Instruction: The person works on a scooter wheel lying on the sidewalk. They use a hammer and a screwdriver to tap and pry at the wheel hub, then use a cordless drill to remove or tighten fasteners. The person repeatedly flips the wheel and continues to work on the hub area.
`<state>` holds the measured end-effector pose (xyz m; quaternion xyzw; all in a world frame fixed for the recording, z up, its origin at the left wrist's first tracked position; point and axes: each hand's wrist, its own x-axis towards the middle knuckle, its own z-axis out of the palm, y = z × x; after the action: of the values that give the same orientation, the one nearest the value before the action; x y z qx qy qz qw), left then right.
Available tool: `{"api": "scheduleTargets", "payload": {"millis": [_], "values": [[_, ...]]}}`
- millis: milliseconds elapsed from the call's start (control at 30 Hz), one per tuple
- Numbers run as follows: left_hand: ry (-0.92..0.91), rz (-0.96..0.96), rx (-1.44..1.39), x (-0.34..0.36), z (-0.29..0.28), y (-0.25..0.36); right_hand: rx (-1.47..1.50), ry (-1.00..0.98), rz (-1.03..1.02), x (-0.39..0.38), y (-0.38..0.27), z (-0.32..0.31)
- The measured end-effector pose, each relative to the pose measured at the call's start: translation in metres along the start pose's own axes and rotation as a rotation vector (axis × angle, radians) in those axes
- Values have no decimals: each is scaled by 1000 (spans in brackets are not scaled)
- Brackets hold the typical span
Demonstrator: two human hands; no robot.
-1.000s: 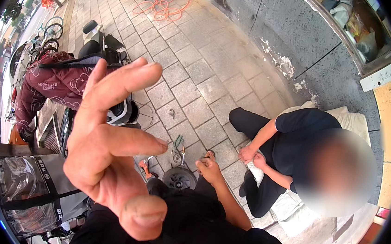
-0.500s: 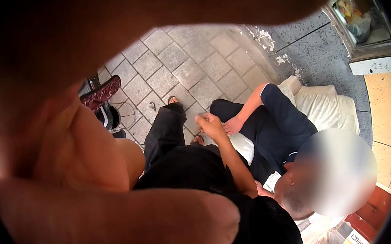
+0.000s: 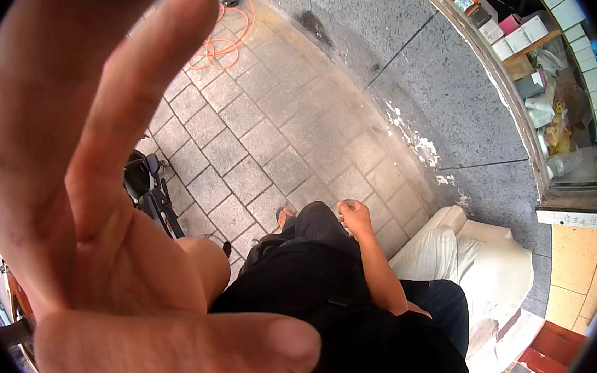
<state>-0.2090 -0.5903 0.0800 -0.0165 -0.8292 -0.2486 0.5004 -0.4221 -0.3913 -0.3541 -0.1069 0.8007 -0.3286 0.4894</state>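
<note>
My left hand [image 3: 107, 262] is raised very close to the camera and fills the left side of the view. Its fingers are stretched apart, and nothing shows between them. Lower and to the right, my right hand [image 3: 355, 217] hangs beside the leg of my dark trousers [image 3: 316, 231]. Its fingers are curled together; whether they hold something small is too hard to see. My black shirt [image 3: 343, 325] fills the lower middle.
Square grey paving [image 3: 244, 153] stretches ahead. A pale covered seat [image 3: 434, 255] stands on the right, with another person's dark-clothed leg [image 3: 448, 299] near it. Behind is a grey wall [image 3: 396, 46] with a cluttered display window [image 3: 540, 101]. An orange cable [image 3: 244, 32] lies far off; a black scooter [image 3: 156, 188] stands left.
The view has swung, bringing the orange cable and more of the display window in. The seated person is now mostly hidden behind my body. My left-hand fingers show more clearly.
</note>
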Motion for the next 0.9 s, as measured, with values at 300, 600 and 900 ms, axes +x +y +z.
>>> {"api": "scheduleTargets", "payload": {"millis": [300, 600, 900], "values": [[401, -710, 511, -109, -142, -215, -130, -4, 230, 188, -121, 71], [615, -2529, 457, -525, -148, -246, -501, -239, 31, 363, -392, 287], [1488, -2797, -190, -508, -210, -341, -753, -263, -169, 438, -611, 523]]}}
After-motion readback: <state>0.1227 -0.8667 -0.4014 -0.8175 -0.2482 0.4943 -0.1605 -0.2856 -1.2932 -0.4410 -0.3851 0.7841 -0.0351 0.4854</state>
